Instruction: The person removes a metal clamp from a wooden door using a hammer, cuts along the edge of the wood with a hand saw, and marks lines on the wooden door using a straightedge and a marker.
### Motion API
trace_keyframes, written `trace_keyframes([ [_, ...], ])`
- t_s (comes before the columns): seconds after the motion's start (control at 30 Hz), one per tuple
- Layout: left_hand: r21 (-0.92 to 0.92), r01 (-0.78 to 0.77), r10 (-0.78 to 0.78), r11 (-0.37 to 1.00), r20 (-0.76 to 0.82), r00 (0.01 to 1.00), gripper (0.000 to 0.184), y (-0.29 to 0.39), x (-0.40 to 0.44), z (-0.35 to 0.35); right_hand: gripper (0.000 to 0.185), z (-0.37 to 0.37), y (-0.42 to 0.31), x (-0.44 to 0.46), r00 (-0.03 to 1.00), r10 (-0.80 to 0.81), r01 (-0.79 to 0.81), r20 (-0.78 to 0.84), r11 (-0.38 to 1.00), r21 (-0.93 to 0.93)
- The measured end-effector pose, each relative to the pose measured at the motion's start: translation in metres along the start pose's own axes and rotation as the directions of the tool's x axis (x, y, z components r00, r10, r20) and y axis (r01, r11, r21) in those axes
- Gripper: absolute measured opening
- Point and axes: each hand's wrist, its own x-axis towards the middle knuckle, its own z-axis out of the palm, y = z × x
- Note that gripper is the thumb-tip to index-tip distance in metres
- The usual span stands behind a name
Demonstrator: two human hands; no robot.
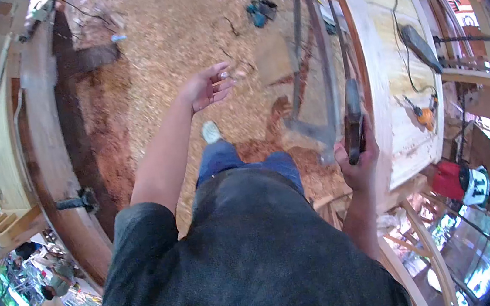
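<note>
My left hand [211,88] is stretched out over the shaving-covered floor, its fingers loosely bent and apart, with nothing visible in it. On the other side, my right hand [361,160] is closed around the grip of a dark tool [353,121]. A long, thin dark strip runs from this tool toward the top of the view; its exact kind cannot be made out. The tool is close beside the edge of a pale wooden workbench [375,76]. Part of the grip is hidden by my fingers.
An orange-and-black tool [425,115] and a dark elongated object [420,49] lie on the bench with a cord. A grey metal stand [315,129] is left of the bench. Teal-and-black items [261,11] lie on the floor. A long wooden beam [51,146] borders the left.
</note>
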Motion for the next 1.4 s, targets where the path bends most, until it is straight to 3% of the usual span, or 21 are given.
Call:
trace_keyframes([
  [0.07,0.184,-0.120,0.139,0.976,-0.095,0.986,0.049,0.036,-0.014,-0.043,0.089,0.025,-0.023,0.032,0.993,-0.116,0.116,0.004,0.987,-0.114],
  [0.1,0.459,-0.072,0.185,0.885,-0.206,0.961,0.045,0.047,-0.007,-0.084,0.089,0.035,-0.033,0.048,0.991,-0.133,0.134,0.019,0.979,-0.157],
  [0.13,0.830,0.152,0.255,0.537,-0.331,0.908,0.041,0.053,0.003,-0.138,0.088,0.046,-0.039,0.066,0.988,-0.150,0.154,0.032,0.967,-0.202],
  [0.17,0.870,0.483,0.299,-0.098,-0.438,0.848,0.038,0.059,0.007,-0.179,0.088,0.054,-0.044,0.083,0.986,-0.164,0.170,0.045,0.953,-0.251],
  [0.2,0.738,0.609,0.332,-0.291,-0.519,0.788,0.034,0.059,-0.006,-0.202,0.085,0.061,-0.048,0.096,0.996,-0.081,0.086,0.043,0.985,-0.150],
  [0.27,0.845,0.499,0.472,0.191,-0.525,0.708,0.048,0.067,-0.057,-0.209,0.082,0.080,-0.051,0.130,0.986,-0.166,0.165,0.007,0.973,-0.159],
  [0.33,0.835,0.387,0.538,0.392,-0.549,0.639,0.047,0.046,-0.060,-0.302,0.080,0.100,-0.054,0.159,0.997,-0.068,0.071,0.031,0.992,-0.109],
  [0.4,0.786,0.495,0.468,0.371,-0.618,0.631,0.040,0.055,-0.099,-0.342,0.079,0.122,-0.065,0.197,0.975,0.179,-0.178,0.133,0.984,-0.024],
  [0.47,0.847,0.331,0.665,0.415,-0.531,0.526,0.026,0.040,-0.123,-0.403,0.079,0.151,-0.045,0.248,0.978,0.149,-0.148,0.145,0.989,-0.021],
  [0.57,0.524,0.640,0.465,0.562,-0.840,0.280,0.021,0.101,-0.149,-0.308,0.079,0.189,-0.061,0.348,0.978,0.045,-0.051,0.203,0.998,0.023],
  [0.67,0.405,0.650,0.366,0.644,-0.908,0.203,0.033,0.144,-0.140,-0.284,0.078,0.219,-0.074,0.440,0.963,-0.039,0.006,0.267,0.992,0.123],
  [0.77,0.417,0.515,0.350,0.748,-0.909,0.227,0.056,0.160,-0.105,-0.323,0.076,0.241,-0.116,0.518,0.958,-0.164,0.142,0.234,0.984,0.107],
  [0.8,0.234,0.677,0.140,0.698,-0.971,0.192,0.066,0.193,-0.088,-0.304,0.073,0.246,-0.133,0.543,0.938,-0.227,0.190,0.261,0.969,0.161],
  [0.9,0.285,0.411,0.161,0.866,-0.937,0.310,0.048,0.200,-0.042,-0.348,0.072,0.274,-0.170,0.614,0.954,-0.095,0.072,0.284,0.993,0.091],
  [0.97,0.501,0.579,0.278,0.643,-0.858,0.432,0.043,0.191,-0.008,-0.430,0.066,0.300,-0.179,0.663,0.961,-0.206,0.207,0.185,0.978,0.012],
  [1.0,0.446,0.596,0.178,0.668,-0.873,0.454,0.042,0.229,0.007,-0.420,0.063,0.317,-0.168,0.689,0.934,-0.348,0.353,0.084,0.933,-0.064],
  [1.07,0.334,0.645,-0.029,0.687,-0.875,0.484,0.043,0.311,0.041,-0.394,0.057,0.345,-0.186,0.725,0.988,0.004,-0.015,0.152,0.997,0.072],
  [1.1,0.332,0.537,0.045,0.776,-0.877,0.479,0.040,0.351,0.057,-0.396,0.055,0.359,-0.195,0.744,0.967,0.180,-0.203,0.179,0.972,0.122],
  [1.17,0.241,0.346,0.082,0.907,-0.905,0.417,0.039,0.423,0.095,-0.406,0.049,0.389,-0.202,0.782,0.980,0.133,-0.159,0.149,0.971,0.176],
  [1.3,0.387,0.272,0.180,0.881,-0.807,0.562,0.039,0.644,0.175,-0.404,0.042,0.411,-0.234,0.837,0.887,0.409,-0.461,0.213,0.767,0.446],
  [1.4,0.620,0.179,0.411,0.764,-0.681,0.606,0.038,0.801,0.255,-0.407,0.041,0.406,-0.239,0.894,0.919,0.386,-0.366,0.077,0.766,0.528],
])
